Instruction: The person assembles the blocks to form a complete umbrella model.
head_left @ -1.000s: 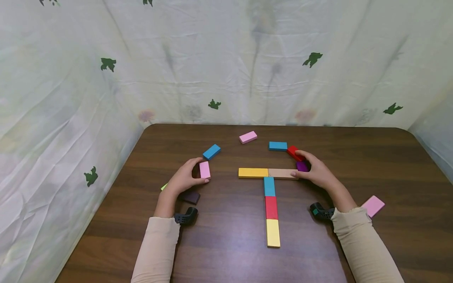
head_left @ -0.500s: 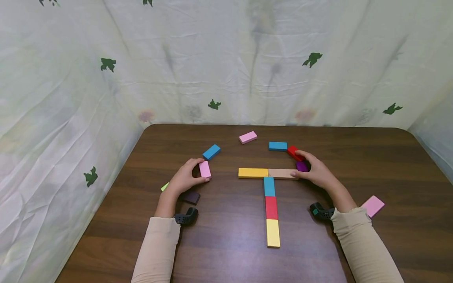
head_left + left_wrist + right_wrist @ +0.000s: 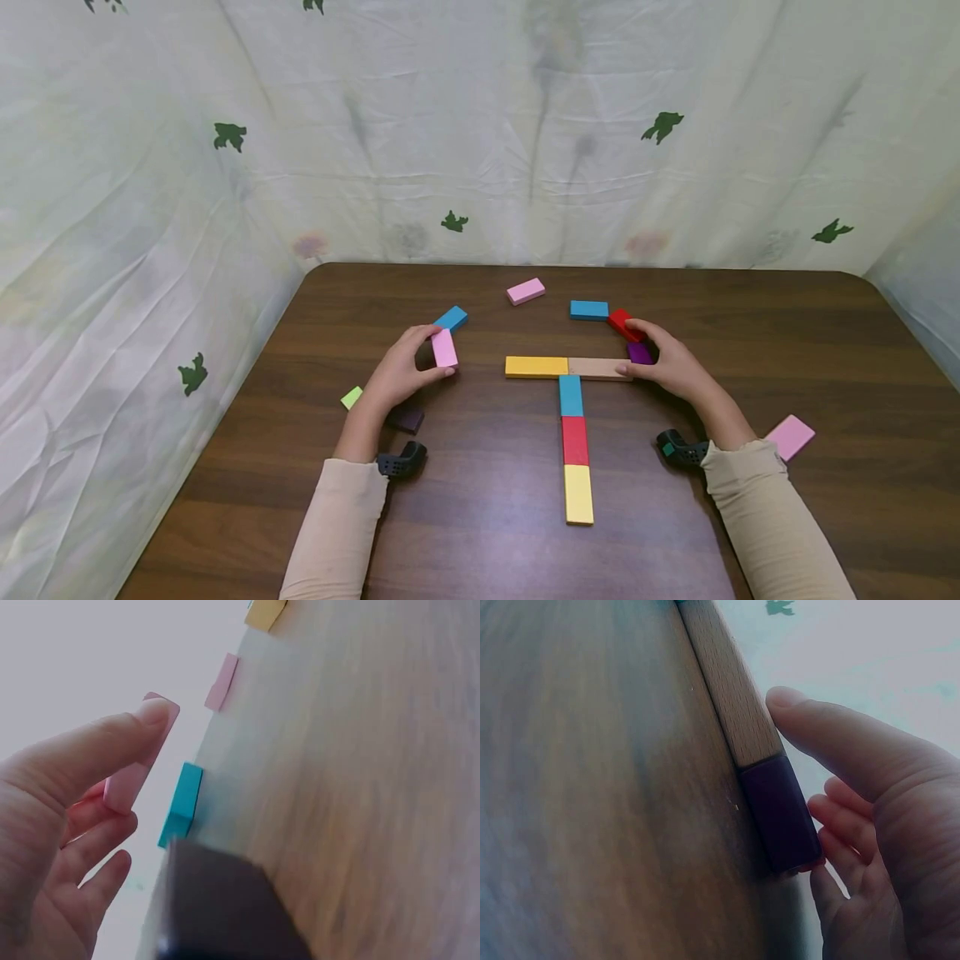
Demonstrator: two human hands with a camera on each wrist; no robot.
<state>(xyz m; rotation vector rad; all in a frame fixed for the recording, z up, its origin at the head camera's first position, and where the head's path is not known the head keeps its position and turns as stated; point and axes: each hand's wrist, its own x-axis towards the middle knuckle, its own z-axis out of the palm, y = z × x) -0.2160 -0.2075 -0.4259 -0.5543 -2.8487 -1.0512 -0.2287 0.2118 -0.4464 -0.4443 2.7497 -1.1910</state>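
My left hand [image 3: 397,372] pinches a pink block [image 3: 445,347] between thumb and fingers; the left wrist view shows this block [image 3: 127,784] tilted in the grip. Just behind it lies a blue block [image 3: 452,318]. Around a purple block [image 3: 640,353] rests my right hand [image 3: 675,367], its thumb by the plain wooden block [image 3: 598,368] and its fingers by a red block [image 3: 621,322]. In the right wrist view, fingertips are close to the purple block [image 3: 780,814]; firm contact is hard to tell. A yellow block [image 3: 536,367] adjoins the wooden one.
From the wooden-yellow bar a column runs forward: a light blue block [image 3: 571,396], a red one and a pale yellow block [image 3: 578,495]. A blue block [image 3: 589,310] and pink block [image 3: 526,291] lie farther back. A dark block [image 3: 406,418] and green block [image 3: 351,397] lie left.
My left hand has moved a little right and away from me with the pink block, which now overlaps the blue block in view. My right hand has stayed still.
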